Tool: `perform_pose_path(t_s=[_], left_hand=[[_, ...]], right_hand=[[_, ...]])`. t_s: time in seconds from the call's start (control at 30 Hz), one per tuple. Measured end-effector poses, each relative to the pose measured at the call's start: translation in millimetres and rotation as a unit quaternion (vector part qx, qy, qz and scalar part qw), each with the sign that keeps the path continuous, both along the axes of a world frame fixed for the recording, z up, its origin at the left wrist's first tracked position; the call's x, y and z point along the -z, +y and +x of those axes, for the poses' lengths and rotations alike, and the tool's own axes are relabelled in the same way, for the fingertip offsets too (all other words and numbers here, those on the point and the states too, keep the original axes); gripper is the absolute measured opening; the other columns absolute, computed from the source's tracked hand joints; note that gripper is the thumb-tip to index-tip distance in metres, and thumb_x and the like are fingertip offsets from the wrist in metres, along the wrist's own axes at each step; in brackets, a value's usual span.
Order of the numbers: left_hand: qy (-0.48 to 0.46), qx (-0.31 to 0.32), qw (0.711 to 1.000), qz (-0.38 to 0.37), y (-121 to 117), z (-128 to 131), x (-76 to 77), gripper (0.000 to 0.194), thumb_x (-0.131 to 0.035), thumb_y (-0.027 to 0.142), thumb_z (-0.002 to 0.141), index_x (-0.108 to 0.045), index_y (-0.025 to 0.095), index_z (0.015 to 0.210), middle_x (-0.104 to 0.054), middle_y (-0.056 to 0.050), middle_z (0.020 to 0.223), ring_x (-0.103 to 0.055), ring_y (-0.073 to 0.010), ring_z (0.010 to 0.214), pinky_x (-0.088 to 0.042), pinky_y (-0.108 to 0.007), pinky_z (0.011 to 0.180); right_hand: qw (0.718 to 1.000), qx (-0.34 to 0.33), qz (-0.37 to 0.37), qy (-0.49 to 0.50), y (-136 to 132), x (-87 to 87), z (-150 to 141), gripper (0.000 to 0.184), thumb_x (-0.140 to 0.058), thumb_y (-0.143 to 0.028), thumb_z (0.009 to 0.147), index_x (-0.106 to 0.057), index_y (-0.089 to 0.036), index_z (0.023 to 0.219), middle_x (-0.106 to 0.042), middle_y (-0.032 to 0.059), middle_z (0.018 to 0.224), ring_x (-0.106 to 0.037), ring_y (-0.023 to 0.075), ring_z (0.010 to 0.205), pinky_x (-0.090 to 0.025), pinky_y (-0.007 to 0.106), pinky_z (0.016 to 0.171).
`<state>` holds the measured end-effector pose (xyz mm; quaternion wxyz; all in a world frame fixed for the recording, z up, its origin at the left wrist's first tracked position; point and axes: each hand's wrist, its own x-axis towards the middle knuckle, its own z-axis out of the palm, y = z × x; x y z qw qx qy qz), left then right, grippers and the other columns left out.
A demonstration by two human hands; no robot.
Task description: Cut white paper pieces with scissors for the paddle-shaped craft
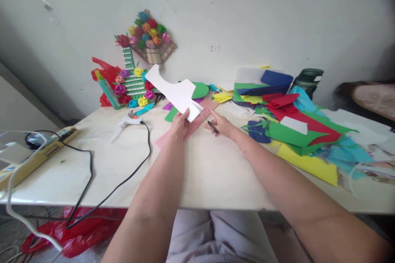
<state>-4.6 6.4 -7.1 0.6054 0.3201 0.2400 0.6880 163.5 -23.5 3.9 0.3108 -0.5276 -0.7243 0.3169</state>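
White sheet [177, 93] is R of glue gun [131, 121], long axis slanting up-L from hands; L hand [179, 126] nearer, pinching its near end; R hand [223, 126], farther R of gun, fingers curled round scissors [212, 126], blades at sheet's R edge.

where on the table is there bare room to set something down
Bare table shows between the forearms, nearer you than the scissors, and between the runs of black cord, before the glue gun. It's crowded rightward with coloured paper and back left with paper flowers.
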Motion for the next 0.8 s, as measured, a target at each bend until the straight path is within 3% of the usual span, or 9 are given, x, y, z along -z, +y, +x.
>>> perform_pose_path(t_s=[0.8], left_hand=[[0.006,0.005,1.000,-0.018,-0.9,2.0,-1.3,0.019,-0.062,0.010,0.069,-0.062,0.011,0.088,-0.067,-0.008,0.083,-0.064,-0.0164,0.078,-0.049,-0.031,0.082]], right_hand=[[0.997,0.001,0.045,-0.064,-5.5,-5.5,-3.2,0.082,-0.063,-0.043,0.067,-0.021,-0.024,0.136,-0.063,-0.0053,0.064,-0.054,0.0075,0.043,-0.044,0.020,0.050]])
